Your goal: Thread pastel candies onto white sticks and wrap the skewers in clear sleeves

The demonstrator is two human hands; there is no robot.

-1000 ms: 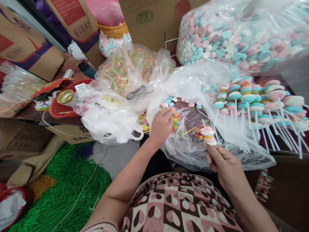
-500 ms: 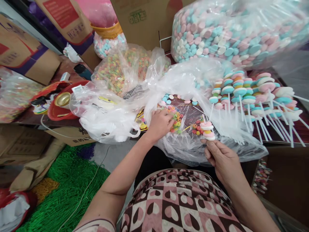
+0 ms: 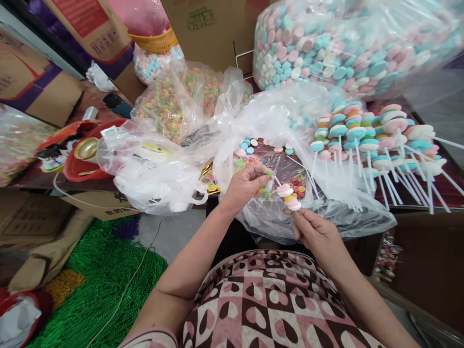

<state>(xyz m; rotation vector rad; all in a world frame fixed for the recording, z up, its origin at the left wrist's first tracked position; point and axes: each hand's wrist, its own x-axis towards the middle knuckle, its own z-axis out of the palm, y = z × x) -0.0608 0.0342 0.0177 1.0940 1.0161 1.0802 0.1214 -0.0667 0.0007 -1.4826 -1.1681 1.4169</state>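
Between finger and thumb, my left hand (image 3: 248,186) pinches a small green gummy ring (image 3: 269,173). It is close to the bare tip of a white stick. My right hand (image 3: 314,229) grips the lower end of that candy skewer (image 3: 288,196), just under its bottom white disc. Pink and white marshmallow discs with a yellow-orange piece between them are threaded on it. Behind the skewer lies a small pile of red and orange gummy rings (image 3: 299,182) on clear plastic. More colourful rings are partly hidden by my left hand.
Finished-looking marshmallow skewers (image 3: 362,130) are heaped at the right, sticks pointing forward. Behind stands a big bag of marshmallows (image 3: 326,53). A bag of gummy rings (image 3: 181,99) and a white plastic bag (image 3: 155,179) lie left, beside a red basin (image 3: 72,166). Loose white sticks (image 3: 346,186) rest on the plastic.
My left hand has lifted from the ring pile with a green ring and moved right. My right hand has brought the skewer left, tilting its tip toward the left hand.
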